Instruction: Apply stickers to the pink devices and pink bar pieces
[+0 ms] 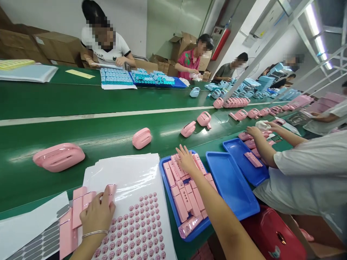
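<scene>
My left hand point(97, 215), with a bangle at its wrist, is at the left edge of a sheet of round stickers point(135, 231). Its thumb and fingers close on a small pink plastic part point(111, 192). Beside and partly under that hand lie more pink plastic parts point(67, 229). Fingers spread, my right hand point(186, 160) reaches over the far end of a blue tray point(173, 206) full of pink rectangular parts point(185, 196). It seems to touch the parts there, though the contact is partly hidden by the hand.
A sheet of grey oval stickers point(40, 242) lies at lower left. Pink rounded casings point(59, 157) sit along the green belt point(108, 137). Right of my tray are another blue tray point(231, 184) and a co-worker point(306, 169). Other people sit across, near blue parts point(116, 76).
</scene>
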